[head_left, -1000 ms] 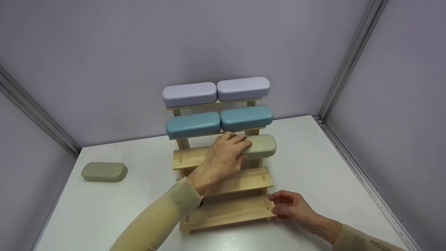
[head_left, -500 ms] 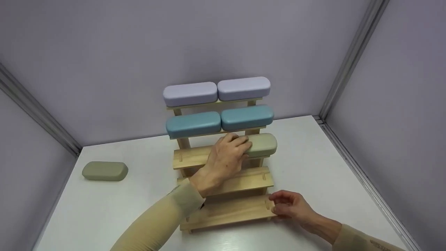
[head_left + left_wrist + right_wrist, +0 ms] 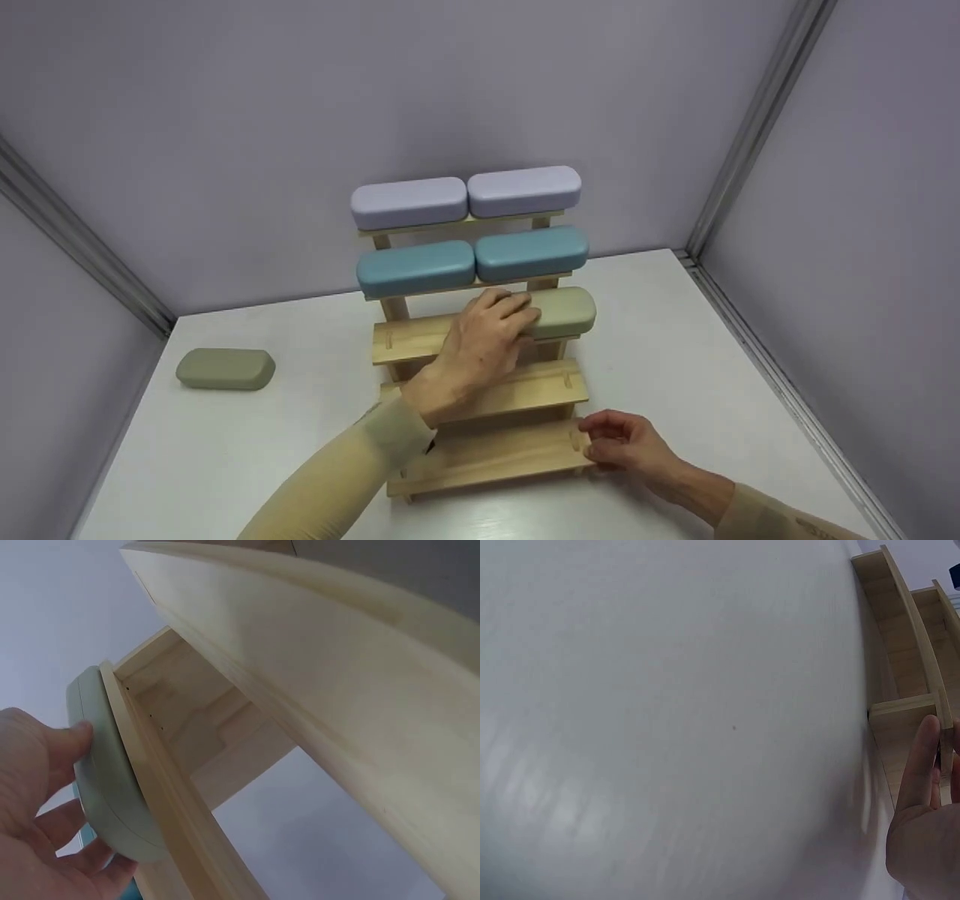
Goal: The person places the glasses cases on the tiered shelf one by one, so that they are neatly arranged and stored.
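Observation:
A wooden stepped rack [image 3: 495,454] stands on the white table. On the right half of its middle shelf lies a pale green glasses case [image 3: 568,312]. My left hand [image 3: 486,337] holds this case near its left end; in the left wrist view the thumb is on one side of the case [image 3: 111,765] and the fingers reach round the other. My right hand [image 3: 628,448] pinches the right end of the bottom shelf between thumb and fingers, with the shelf edge [image 3: 945,727] between them in the right wrist view. A second green case [image 3: 225,369] lies on the table at the left.
Two lavender cases [image 3: 409,204] fill the top shelf side by side, and two teal cases [image 3: 416,268] fill the one below. Grey panels [image 3: 480,82] with metal posts [image 3: 757,135] enclose the table [image 3: 675,337] at the back and sides.
My left hand shifts only very slightly while holding the pale green case. The right hand, the rack and the other cases stay where they were.

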A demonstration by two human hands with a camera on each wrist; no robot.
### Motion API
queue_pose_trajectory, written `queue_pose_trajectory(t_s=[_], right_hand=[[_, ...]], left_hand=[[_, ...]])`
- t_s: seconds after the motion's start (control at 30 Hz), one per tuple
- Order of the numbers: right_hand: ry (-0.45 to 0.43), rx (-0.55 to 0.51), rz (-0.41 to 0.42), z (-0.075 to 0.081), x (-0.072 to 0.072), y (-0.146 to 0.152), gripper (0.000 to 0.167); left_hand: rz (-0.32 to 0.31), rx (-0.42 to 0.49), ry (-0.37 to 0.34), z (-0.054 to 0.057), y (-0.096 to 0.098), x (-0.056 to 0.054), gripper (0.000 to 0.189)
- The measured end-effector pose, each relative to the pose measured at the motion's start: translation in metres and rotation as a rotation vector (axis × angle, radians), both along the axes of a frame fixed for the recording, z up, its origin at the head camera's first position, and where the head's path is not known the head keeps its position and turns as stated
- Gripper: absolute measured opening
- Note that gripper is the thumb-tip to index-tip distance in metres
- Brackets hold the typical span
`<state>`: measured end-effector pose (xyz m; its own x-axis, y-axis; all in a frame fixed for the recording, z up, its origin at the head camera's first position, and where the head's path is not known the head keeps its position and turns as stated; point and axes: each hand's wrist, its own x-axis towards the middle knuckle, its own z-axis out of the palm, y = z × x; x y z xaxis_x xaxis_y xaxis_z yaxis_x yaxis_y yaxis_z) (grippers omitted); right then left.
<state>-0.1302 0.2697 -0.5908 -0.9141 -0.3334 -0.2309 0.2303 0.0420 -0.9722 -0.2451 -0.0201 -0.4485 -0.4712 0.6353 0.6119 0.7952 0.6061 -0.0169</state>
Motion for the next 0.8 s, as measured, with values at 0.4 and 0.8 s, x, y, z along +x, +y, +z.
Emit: queue_pose_trajectory(t_s=[0.4, 0.8], right_hand=[[-0.016, 0.012, -0.012, 0.001, -0.001, 0.000, 0.049], [-0.022, 0.016, -0.023, 0.001, 0.000, -0.001, 0.043]], left_hand=[[-0.060, 0.130, -0.063, 0.003, -0.049, 0.009, 0.032], [-0.058, 0.193, -0.041, 0.003, -0.094, 0.024, 0.035]])
